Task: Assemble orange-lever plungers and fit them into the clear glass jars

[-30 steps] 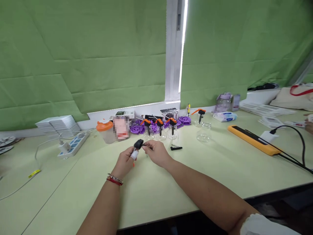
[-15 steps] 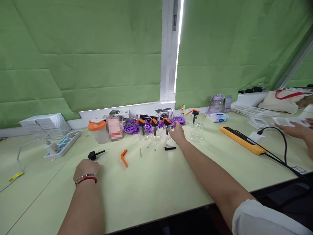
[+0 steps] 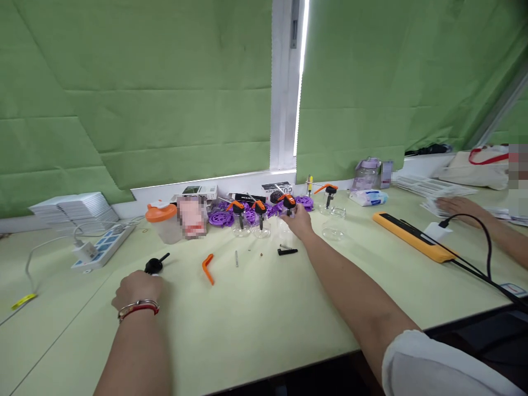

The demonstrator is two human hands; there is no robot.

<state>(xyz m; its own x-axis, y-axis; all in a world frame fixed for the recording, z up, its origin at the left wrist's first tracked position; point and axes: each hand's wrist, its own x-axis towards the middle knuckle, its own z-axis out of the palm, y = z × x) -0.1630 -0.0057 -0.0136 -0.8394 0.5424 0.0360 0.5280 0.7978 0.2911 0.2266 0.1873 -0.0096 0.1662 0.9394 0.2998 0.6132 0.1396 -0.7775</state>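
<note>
My left hand is closed on a black plastic part with a thin stem, low over the table at left. Its fingertips are hidden behind the hand. At the back, my right hand grips a small clear glass jar with a black-and-orange lever top. Two similar jars stand just left of it, and another lever-topped piece is to its right. Between my hands lie an orange bent lever, a metal pin, tiny bits and a black strip with a spring.
Purple round parts lie behind the jars. At left are an orange-lidded cup, a power strip and stacked white pieces. An orange power bar with cables lies at right, near another person's hand.
My right hand has shifted the jar slightly right, away from its neighbours. The black part in my left hand has turned a little. The other person's hand has moved left over the white pieces.
</note>
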